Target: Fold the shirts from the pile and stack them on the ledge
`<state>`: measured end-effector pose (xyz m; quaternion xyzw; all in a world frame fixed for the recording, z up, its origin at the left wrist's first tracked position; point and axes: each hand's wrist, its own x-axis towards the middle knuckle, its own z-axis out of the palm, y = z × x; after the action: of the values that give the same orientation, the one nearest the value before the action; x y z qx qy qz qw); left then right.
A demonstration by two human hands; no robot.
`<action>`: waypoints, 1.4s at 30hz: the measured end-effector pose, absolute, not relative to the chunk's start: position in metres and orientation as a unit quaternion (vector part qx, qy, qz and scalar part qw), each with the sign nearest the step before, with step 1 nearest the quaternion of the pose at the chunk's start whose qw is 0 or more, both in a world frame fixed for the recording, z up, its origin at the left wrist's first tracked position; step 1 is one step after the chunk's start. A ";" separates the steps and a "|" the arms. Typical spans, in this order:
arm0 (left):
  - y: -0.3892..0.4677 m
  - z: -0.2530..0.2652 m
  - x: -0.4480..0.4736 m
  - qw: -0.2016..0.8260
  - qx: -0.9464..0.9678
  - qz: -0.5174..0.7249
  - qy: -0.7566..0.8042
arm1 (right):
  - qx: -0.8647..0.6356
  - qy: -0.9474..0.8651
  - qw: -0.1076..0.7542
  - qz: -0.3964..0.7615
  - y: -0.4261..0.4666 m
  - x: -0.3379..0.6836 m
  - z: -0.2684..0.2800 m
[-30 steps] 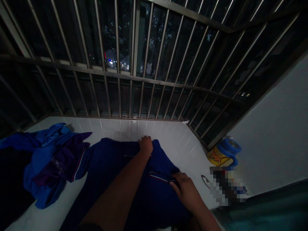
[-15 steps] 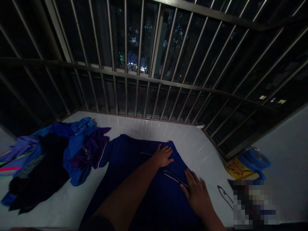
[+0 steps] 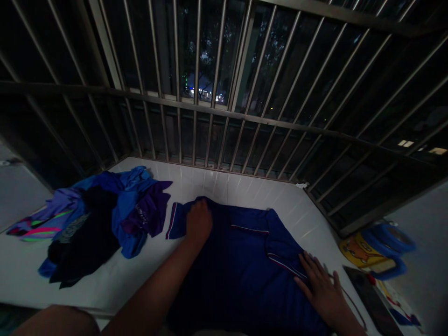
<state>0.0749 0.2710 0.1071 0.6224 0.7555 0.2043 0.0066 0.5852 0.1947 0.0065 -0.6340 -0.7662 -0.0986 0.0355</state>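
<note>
A dark blue shirt [image 3: 238, 280] lies spread over the middle of a white window ledge [image 3: 252, 191], its upper border toward the far edge and its lower part running down toward the near edge, where it sinks into shadow. The left hand [image 3: 199, 219] rests on the shirt's left shoulder, beside a sleeve that points out to the left, its cuff trimmed in white and red; the fingers are curled, and whether they pinch the cloth I cannot tell. The right hand [image 3: 322, 284] is open, fingers spread over the trimmed edge of the other sleeve, toward the ledge's right edge. Just beyond the left cuff, a heap of clothes [image 3: 105, 214] covers the ledge toward its far left corner: blue, purple and black pieces, with a lilac garment [image 3: 65, 203] striped in pink and green at its outer side. Along the right edge, by the wall, a yellow and blue mug [image 3: 376, 252] stands near a dark flat object [image 3: 371, 298]. A white scrap [image 3: 301, 185] sits at the far right corner, against the metal bars [image 3: 231, 114] lining the far edge.
</note>
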 end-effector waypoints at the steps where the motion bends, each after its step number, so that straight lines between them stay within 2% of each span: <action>1: 0.266 0.107 0.047 -0.009 0.578 0.169 0.798 | -0.625 -0.772 0.055 -0.105 0.192 0.581 0.009; 4: 0.262 0.109 -0.017 0.024 0.520 0.077 0.850 | -0.594 -0.789 0.127 -0.095 0.182 0.549 0.020; 7: 0.266 0.118 -0.036 0.074 0.552 0.058 0.829 | -0.571 -0.798 0.193 -0.025 0.168 0.497 0.036; 12: 0.249 0.130 0.015 0.068 0.661 0.120 0.737 | -0.574 -0.753 0.262 0.186 0.145 0.406 0.057; 15: 0.217 0.117 0.048 0.088 0.780 0.190 0.589 | -0.595 -0.691 0.289 0.292 0.144 0.367 0.062; 17: 0.198 0.102 0.053 0.113 0.800 0.227 0.544 | -0.608 -0.663 0.294 0.322 0.151 0.349 0.062; 22: 0.184 0.071 0.018 0.142 0.731 0.204 0.635 | -0.647 -0.667 0.255 0.268 0.183 0.317 0.066; 28: 0.202 0.059 -0.007 0.206 0.749 0.183 0.602 | -0.690 -0.690 0.149 0.159 0.233 0.278 0.082; 32: 0.211 0.055 -0.016 0.211 0.748 0.172 0.606 | -0.668 -0.714 0.114 0.175 0.252 0.264 0.091; 42: 0.192 0.059 -0.063 0.185 0.708 0.179 0.658 | -0.606 -0.760 0.096 0.216 0.237 0.266 0.095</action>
<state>-0.0635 0.1919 0.0588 0.7077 0.6579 0.1787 0.1853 0.2662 0.2371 0.0951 -0.6061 -0.7596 0.2155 0.0962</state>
